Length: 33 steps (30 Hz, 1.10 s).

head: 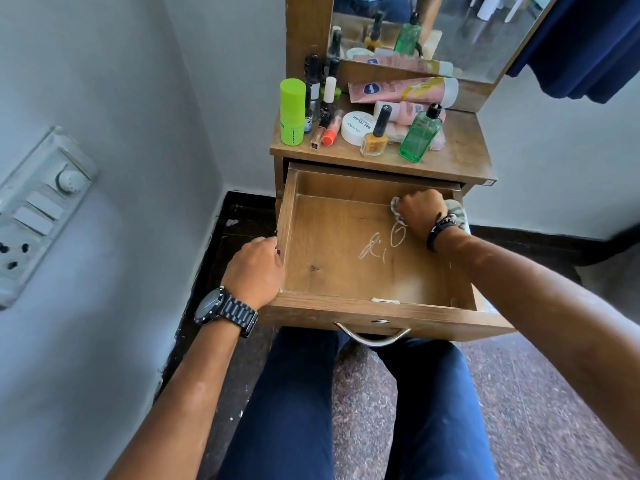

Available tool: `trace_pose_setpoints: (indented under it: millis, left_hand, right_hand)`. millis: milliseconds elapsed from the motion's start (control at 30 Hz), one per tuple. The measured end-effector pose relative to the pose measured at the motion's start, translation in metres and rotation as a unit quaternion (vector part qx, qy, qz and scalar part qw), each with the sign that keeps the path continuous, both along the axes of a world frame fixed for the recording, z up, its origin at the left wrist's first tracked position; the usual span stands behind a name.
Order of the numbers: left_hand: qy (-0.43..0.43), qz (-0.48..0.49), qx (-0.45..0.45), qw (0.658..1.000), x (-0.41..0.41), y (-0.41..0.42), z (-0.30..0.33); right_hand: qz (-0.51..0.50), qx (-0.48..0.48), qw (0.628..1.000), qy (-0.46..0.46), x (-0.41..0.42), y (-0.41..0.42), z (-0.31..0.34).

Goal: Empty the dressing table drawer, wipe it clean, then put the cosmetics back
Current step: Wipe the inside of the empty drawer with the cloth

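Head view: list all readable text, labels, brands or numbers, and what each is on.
"NAIL POLISH": lid of the white round jar, beside the yellow nail polish bottle.
Second word on that lid: too blurred to read.
Blue round logo on the pink tube: lettering unreadable.
Print on the lime green bottle: too small.
Watch bezel numerals: unclear.
White scrawl on the drawer floor: not legible as text.

Wooden drawer pulled fully out, empty, white scribble marks on its floor, metal handle on front. Pale cloth bunched at drawer's back right corner, touching the floor. Cosmetics on tabletop above: lime-green tube upright at left, green bottle and yellow nail polish upright at front, white jar between, pink tubes lying at back.
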<state>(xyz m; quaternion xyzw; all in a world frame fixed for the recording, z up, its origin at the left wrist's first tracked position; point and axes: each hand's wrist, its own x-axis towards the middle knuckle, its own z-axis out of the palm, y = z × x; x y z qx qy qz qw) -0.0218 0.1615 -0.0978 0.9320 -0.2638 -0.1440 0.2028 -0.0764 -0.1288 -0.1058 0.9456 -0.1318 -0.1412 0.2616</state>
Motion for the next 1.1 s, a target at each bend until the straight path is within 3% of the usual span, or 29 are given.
trace_pose_setpoints:
  millis: [200,433,667,900,1100]
  left_hand:
    - [0.000,0.001,0.001,1.000,-0.001,-0.001,0.000]
    - [-0.005,0.004,-0.003,1.000,0.000,0.000,0.002]
    - [-0.004,0.006,-0.002,1.000,0.000,-0.001,0.003]
    - [-0.003,0.004,-0.005,1.000,-0.001,0.000,0.002]
    - [0.000,0.001,-0.003,1.000,-0.001,0.000,0.003]
  right_hand:
    - [0.025,0.092,0.995,-0.040,0.035,0.038,0.005]
    - [0.168,0.082,0.979,-0.076,0.093,0.111,0.020]
    - [0.228,0.069,0.970,-0.050,0.069,0.088,0.020]
    - [0.165,0.008,0.986,-0.003,0.018,0.019,0.011]
    - [0.071,-0.036,0.996,-0.033,-0.016,-0.019,0.019]
